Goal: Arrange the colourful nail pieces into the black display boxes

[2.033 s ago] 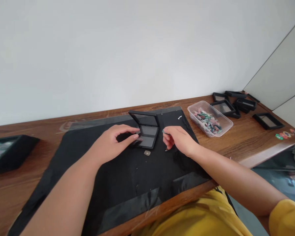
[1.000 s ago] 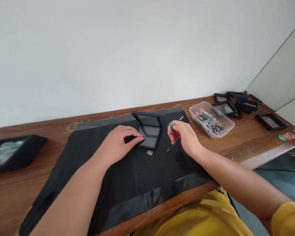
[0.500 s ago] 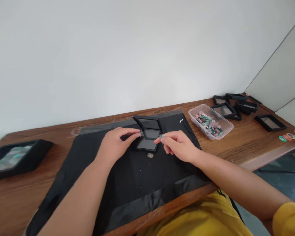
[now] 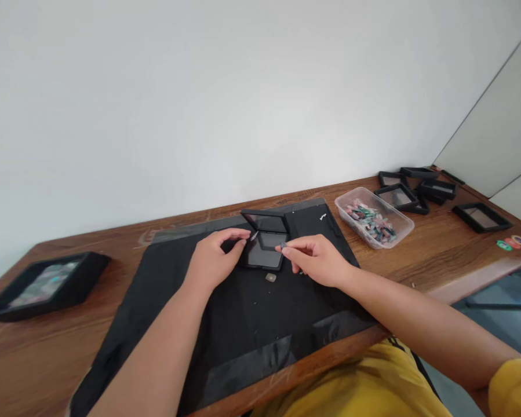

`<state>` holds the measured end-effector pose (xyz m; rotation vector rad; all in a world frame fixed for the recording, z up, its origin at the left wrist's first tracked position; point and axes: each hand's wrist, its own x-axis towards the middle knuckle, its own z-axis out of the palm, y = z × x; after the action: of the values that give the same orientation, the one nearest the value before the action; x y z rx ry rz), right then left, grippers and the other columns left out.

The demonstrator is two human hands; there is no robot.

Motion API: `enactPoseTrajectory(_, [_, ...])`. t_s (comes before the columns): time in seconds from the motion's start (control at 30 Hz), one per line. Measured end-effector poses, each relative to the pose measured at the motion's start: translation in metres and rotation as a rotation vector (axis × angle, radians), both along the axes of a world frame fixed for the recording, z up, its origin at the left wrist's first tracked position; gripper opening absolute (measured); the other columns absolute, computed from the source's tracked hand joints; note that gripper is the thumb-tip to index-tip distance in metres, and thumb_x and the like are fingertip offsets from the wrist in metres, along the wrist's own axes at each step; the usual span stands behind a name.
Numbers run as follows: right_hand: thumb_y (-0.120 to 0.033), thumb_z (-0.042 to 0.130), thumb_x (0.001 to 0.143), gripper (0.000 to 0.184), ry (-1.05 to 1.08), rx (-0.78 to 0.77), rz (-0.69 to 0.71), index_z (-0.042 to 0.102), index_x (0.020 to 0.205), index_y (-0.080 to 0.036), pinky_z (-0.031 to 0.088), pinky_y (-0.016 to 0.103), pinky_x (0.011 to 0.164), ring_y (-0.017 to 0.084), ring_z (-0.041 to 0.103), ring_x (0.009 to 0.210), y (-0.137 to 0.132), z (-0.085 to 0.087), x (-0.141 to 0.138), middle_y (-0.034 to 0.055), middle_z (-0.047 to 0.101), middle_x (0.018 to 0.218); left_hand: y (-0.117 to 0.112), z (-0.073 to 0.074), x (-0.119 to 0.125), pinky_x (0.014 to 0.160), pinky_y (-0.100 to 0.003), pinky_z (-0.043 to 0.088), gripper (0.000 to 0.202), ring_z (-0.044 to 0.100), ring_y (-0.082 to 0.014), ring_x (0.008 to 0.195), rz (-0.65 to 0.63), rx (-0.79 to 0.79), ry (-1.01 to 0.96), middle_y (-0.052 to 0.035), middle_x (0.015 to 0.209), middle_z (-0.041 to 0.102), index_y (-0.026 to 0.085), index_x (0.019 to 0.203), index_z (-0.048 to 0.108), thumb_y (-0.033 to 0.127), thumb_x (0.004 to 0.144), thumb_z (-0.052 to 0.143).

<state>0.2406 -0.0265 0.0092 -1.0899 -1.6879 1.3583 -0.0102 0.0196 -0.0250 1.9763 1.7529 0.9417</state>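
My right grip point(image 4: 316, 259) is pinching a gray piece point(image 4: 283, 245) by the open box point(image 4: 262, 256) on the mat point(image 4: 247, 333). My left grip point(image 4: 217, 255) is looking narrow by a thin chip point(image 4: 254, 236); I can't tell if it's holding it.

From our head we look forward and down, near above the desk point(image 4: 399, 266), onto our left hand point(image 4: 219, 258) and right hand point(image 4: 314, 259); the wall point(image 4: 225, 104) spans ten to two o'clock, our yellow shirt point(image 4: 351, 385) five.
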Motion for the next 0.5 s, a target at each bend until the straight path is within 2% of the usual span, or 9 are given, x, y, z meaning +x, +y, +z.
enactPoseTrajectory(0.1, [-0.035,0.059,0.095,0.033,0.013,-0.016,-0.028,0.060,0.066,-0.019,0.036,0.023,0.056,0.010,0.049,0.053,0.001,-0.001,-0.001,-0.0044,0.054,0.055,0.001,-0.002,0.000,0.089,-0.042,0.059,0.036,0.074,-0.0293,0.102,-0.019,-0.012,-0.012,-0.0071,0.109,0.083,0.027,0.104,0.080,0.043,0.081,0.056])
enactPoseTrajectory(0.3, [-0.035,0.061,0.095,0.026,0.023,-0.036,-0.046,0.066,0.076,-0.019,0.036,0.023,0.055,0.010,0.052,0.053,0.002,-0.004,-0.002,-0.0053,0.054,0.056,0.003,-0.006,0.013,0.099,-0.047,0.056,0.043,0.072,-0.0335,0.109,-0.075,0.032,0.092,-0.0089,0.115,0.082,0.027,0.103,0.081,0.061,0.086,0.061])
enactPoseTrajectory(0.5, [-0.034,0.061,0.096,0.025,0.007,-0.048,-0.076,0.067,0.079,-0.018,0.038,0.022,0.055,0.010,0.052,0.054,0.002,-0.004,-0.003,-0.0055,0.054,0.056,0.005,-0.006,0.010,0.095,-0.045,0.056,0.038,0.072,-0.0327,0.106,-0.060,0.054,0.124,-0.0064,0.108,0.083,0.030,0.095,0.082,0.057,0.089,0.057])
